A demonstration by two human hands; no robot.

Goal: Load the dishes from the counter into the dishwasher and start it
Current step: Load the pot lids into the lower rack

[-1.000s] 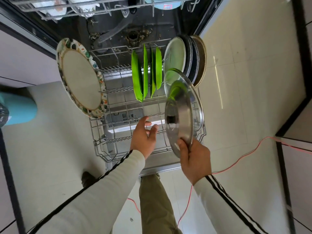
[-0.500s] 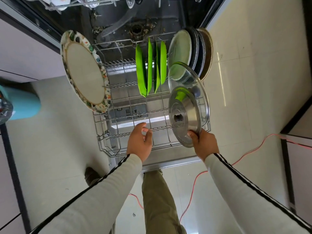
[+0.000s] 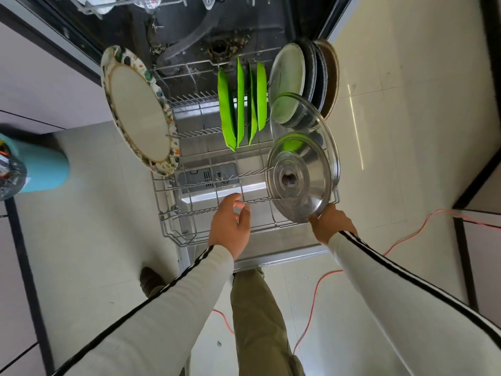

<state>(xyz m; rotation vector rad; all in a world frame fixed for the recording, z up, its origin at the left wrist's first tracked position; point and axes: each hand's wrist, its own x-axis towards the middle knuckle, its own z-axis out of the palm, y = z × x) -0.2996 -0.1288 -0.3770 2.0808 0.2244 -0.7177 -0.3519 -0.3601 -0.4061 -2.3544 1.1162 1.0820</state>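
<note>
Open dishwasher (image 3: 189,28), seen from above, with its lower rack (image 3: 173,232) drawn out over the lowered door. A large round plate (image 3: 138,115), cream in the centre with a multicoloured patterned rim, stands on edge at the rack's left side. At the near right a round steel lid (image 3: 301,183) stands almost upright among the tines; it is polished and mirror-bright, with a stepped raised centre around a dark central hole, and it reflects the green dishes. Just behind it, on the far side, stands a clear glass lid (image 3: 325,131). Four bright green plates (image 3: 240,104) stand on edge in the middle rows. A pale plate and darker plates (image 3: 290,69) stand packed together at the far right. The right hand (image 3: 332,223) grips the steel lid's near lower edge, fingers curled around the rim. The left hand (image 3: 230,226) hovers over the near tines, fingers loosely bent and holding nothing.
</note>
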